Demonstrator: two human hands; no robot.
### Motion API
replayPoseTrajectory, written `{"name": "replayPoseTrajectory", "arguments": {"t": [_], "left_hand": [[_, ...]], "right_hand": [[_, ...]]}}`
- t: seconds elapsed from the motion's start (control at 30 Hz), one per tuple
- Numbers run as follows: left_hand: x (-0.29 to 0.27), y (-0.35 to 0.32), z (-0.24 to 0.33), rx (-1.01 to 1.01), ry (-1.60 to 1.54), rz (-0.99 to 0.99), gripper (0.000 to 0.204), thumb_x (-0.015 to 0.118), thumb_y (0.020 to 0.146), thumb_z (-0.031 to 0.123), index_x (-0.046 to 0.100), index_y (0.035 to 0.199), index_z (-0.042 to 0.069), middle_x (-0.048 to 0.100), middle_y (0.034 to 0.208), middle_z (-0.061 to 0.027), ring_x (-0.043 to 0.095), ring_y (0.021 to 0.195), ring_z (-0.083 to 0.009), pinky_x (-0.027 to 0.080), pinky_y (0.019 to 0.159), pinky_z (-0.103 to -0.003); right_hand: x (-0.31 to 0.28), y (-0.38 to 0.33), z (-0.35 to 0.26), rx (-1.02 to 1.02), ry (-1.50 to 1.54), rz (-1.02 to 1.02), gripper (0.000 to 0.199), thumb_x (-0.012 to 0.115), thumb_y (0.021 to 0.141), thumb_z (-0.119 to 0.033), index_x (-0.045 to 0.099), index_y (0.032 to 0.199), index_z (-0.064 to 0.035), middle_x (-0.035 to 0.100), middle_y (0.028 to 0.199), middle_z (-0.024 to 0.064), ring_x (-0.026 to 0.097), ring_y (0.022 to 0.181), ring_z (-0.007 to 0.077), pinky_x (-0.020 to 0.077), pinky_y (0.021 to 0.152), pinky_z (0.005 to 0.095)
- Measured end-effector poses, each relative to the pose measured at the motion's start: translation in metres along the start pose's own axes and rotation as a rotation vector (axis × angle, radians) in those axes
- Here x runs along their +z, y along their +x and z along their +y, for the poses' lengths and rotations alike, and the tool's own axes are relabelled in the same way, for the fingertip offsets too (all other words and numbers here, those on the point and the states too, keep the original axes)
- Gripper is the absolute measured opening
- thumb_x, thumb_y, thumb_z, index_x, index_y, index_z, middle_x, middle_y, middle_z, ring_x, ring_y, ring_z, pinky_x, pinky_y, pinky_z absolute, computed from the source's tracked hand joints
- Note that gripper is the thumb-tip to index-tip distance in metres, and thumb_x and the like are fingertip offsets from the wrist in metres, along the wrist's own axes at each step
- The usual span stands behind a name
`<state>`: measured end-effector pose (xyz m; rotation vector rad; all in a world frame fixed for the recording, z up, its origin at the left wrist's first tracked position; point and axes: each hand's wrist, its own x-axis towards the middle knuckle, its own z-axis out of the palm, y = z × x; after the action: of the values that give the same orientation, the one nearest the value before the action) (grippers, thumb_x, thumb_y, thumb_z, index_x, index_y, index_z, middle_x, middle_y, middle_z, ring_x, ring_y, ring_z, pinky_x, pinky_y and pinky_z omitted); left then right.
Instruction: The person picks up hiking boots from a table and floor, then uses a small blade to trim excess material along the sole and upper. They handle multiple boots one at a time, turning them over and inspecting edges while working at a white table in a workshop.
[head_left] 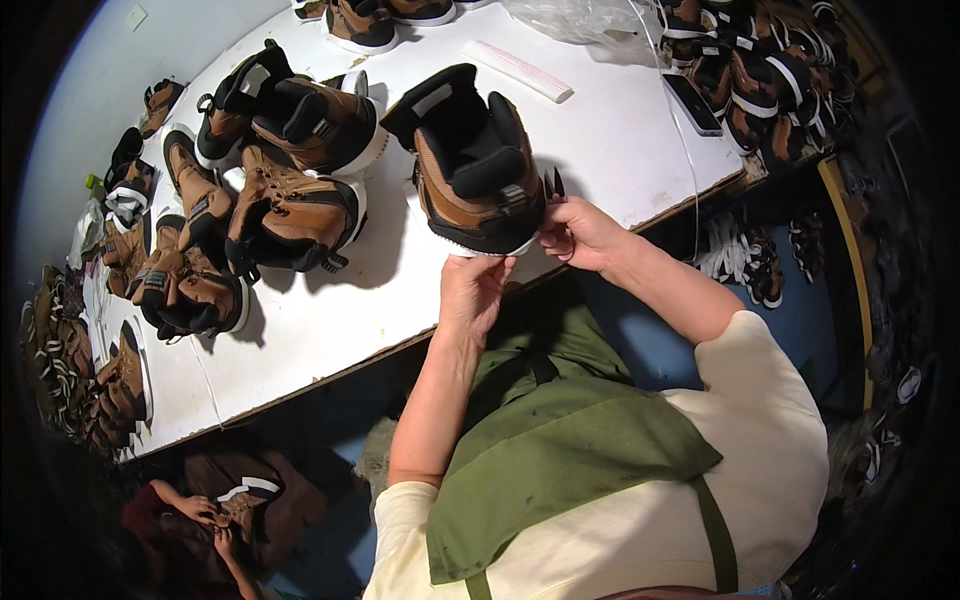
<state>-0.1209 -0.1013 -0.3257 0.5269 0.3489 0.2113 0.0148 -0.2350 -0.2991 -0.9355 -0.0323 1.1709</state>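
Note:
A brown and black high-top boot with a white sole stands at the table's near edge, its heel toward me. My left hand is closed on the sole at the heel, fingers hidden beneath it. Against the boot's right side, my right hand is closed around dark-bladed scissors. Their pointed blades stick up past the fingers, close to the boot's collar; part of the handle shows below. Whether the blades touch the boot I cannot tell.
Several similar boots crowd the white table on the left. A white strip, clear plastic bag and phone lie at the back. More shoes are piled at right. Below left, another person's hands hold a shoe.

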Motion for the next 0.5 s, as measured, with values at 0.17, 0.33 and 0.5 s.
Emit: {"name": "replayPoseTrajectory", "arguments": {"t": [0.17,0.33,0.5], "left_hand": [[0.024,-0.004,0.01,-0.009,-0.216,-0.005,0.018,0.054,0.077,-0.008,0.06,0.093,-0.005,0.066,0.092,-0.0142,0.065,0.084,-0.023,0.053,0.088,-0.038],[0.041,0.003,0.026,-0.032,-0.297,-0.008,0.011,0.055,0.077,-0.007,0.059,0.087,-0.006,0.065,0.086,-0.0148,0.065,0.085,-0.025,0.052,0.09,-0.038],[0.089,-0.005,0.045,0.062,-0.087,0.076,0.007,0.056,0.078,-0.001,0.061,0.077,-0.007,0.064,0.077,-0.0142,0.063,0.073,-0.0198,0.053,0.085,-0.035]], "right_hand": [[0.001,0.001,-0.015,-0.171,-0.024,-0.199,0.009,0.055,0.08,0.002,0.059,0.075,-0.0038,0.048,0.058,-0.0017,0.038,0.043,0.0044,0.0262,0.039,0.0202],[0.03,-0.002,-0.023,-0.35,0.064,-0.222,0.009,0.054,0.08,0.001,0.055,0.073,-0.0052,0.042,0.052,-0.0037,0.033,0.04,0.0053,0.0281,0.04,0.0209],[0.049,-0.009,-0.039,-0.39,0.176,-0.189,0.007,0.058,0.082,-0.004,0.058,0.075,-0.0052,0.04,0.05,-0.004,0.033,0.039,0.0054,0.0257,0.037,0.0205]]}}
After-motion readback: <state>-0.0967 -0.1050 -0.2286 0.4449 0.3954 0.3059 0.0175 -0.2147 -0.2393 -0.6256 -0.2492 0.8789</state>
